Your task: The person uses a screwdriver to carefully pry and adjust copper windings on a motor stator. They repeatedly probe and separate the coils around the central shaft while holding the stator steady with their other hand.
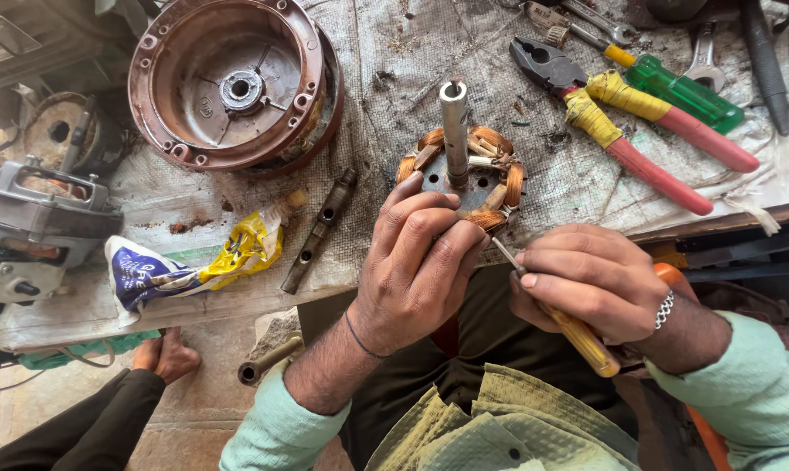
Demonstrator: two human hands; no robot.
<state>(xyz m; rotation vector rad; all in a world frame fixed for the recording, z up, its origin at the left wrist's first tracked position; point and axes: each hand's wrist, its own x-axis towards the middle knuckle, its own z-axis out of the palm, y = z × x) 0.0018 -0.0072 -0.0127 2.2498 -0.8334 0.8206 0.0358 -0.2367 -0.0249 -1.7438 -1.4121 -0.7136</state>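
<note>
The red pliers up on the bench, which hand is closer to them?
Right. The right hand sits just below the pliers, holding a yellow-handled tool. The left hand is farther to the left, resting on the copper-wound stator.

This is a motor repair workshop: a grimy cloth-covered tabletop (pixel 394 52) carries a rusty round motor housing (pixel 229 83), a copper-wound stator (pixel 464 170), taped pliers (pixel 621 122), spanners (pixel 599 22) and a green-handled screwdriver (pixel 682 87).
</note>
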